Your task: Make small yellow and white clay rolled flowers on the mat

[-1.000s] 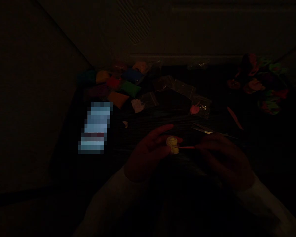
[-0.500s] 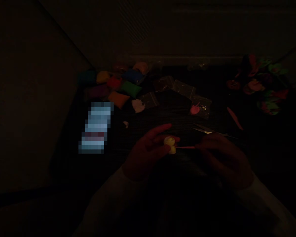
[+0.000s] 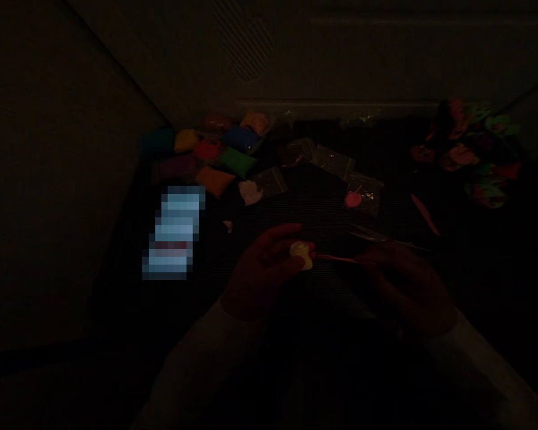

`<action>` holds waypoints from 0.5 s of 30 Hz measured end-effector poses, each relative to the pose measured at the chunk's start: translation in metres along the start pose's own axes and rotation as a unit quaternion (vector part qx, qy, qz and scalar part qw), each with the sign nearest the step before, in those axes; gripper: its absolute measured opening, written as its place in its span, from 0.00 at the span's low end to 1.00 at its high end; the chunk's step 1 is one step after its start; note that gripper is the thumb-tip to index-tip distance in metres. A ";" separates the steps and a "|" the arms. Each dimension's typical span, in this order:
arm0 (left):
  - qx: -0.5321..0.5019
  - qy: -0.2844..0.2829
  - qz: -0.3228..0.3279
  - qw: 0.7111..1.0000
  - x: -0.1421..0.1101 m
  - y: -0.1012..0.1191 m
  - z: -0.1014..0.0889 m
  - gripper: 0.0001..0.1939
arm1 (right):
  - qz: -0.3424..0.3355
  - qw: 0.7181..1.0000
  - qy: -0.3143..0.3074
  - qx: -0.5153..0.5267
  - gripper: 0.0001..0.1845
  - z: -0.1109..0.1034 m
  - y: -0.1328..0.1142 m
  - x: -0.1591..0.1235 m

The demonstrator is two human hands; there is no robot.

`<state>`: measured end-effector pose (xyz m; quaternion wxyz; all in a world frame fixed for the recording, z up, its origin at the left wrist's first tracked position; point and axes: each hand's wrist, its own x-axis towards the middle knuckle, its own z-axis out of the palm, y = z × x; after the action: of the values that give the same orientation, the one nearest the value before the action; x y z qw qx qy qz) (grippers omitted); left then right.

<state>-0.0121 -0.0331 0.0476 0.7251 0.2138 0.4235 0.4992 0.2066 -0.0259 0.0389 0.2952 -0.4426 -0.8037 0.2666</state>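
The scene is very dark. My left hand [image 3: 260, 272] pinches a small pale-yellow clay figure [image 3: 300, 255] made of rounded lumps, between thumb and fingers. From the right, my right hand [image 3: 410, 286] grips a thin pink modelling tool [image 3: 341, 258]. Its tip points at the figure and lies close to its right side; I cannot tell whether they touch. Just beyond my right hand lies a pair of what looks like tweezers or scissors [image 3: 367, 234], partly hidden by the fingers.
A lit phone [image 3: 174, 233] lies at left. Behind it are several coloured clay packs [image 3: 215, 180]. White clay [image 3: 251, 192], a pink lump [image 3: 353, 197] on a clear bag [image 3: 370, 206] and a pink tool [image 3: 425, 214] lie mid-table. Colourful clay pieces [image 3: 488, 194] sit at far right.
My left hand has shifted slightly left and up and turned the clay figure. The pink tool's tip has moved up and left, and the tool now slants down toward my right hand.
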 end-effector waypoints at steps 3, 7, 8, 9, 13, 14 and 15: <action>-0.004 0.011 0.013 1.000 0.002 -0.002 -0.002 0.20 | 0.001 0.998 -0.010 -0.064 0.10 0.004 0.007 0.000; -0.003 0.026 0.000 1.000 0.003 -0.003 -0.002 0.19 | 0.007 0.998 -0.010 -0.055 0.10 0.005 0.004 -0.001; -0.002 0.028 -0.001 1.000 0.003 -0.003 -0.002 0.20 | 0.016 0.999 -0.005 -0.033 0.10 0.004 0.002 -0.001; 0.001 0.030 -0.003 1.000 0.003 -0.003 -0.001 0.20 | 0.024 1.000 0.002 -0.010 0.10 0.003 -0.001 -0.001; 0.019 0.042 -0.013 0.999 0.003 -0.003 -0.001 0.22 | 0.039 0.998 0.016 0.041 0.11 0.001 -0.010 0.003; 0.023 0.046 -0.012 0.999 0.003 -0.004 -0.001 0.21 | 0.035 0.998 0.014 0.043 0.11 0.001 -0.011 0.003; 0.026 0.051 -0.007 0.998 0.003 -0.004 -0.001 0.20 | 0.032 0.998 0.013 0.043 0.11 0.001 -0.011 0.004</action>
<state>-0.0102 -0.0320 0.0422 0.7002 0.2034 0.4745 0.4932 0.1976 -0.0278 0.0467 0.3159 -0.4580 -0.7731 0.3045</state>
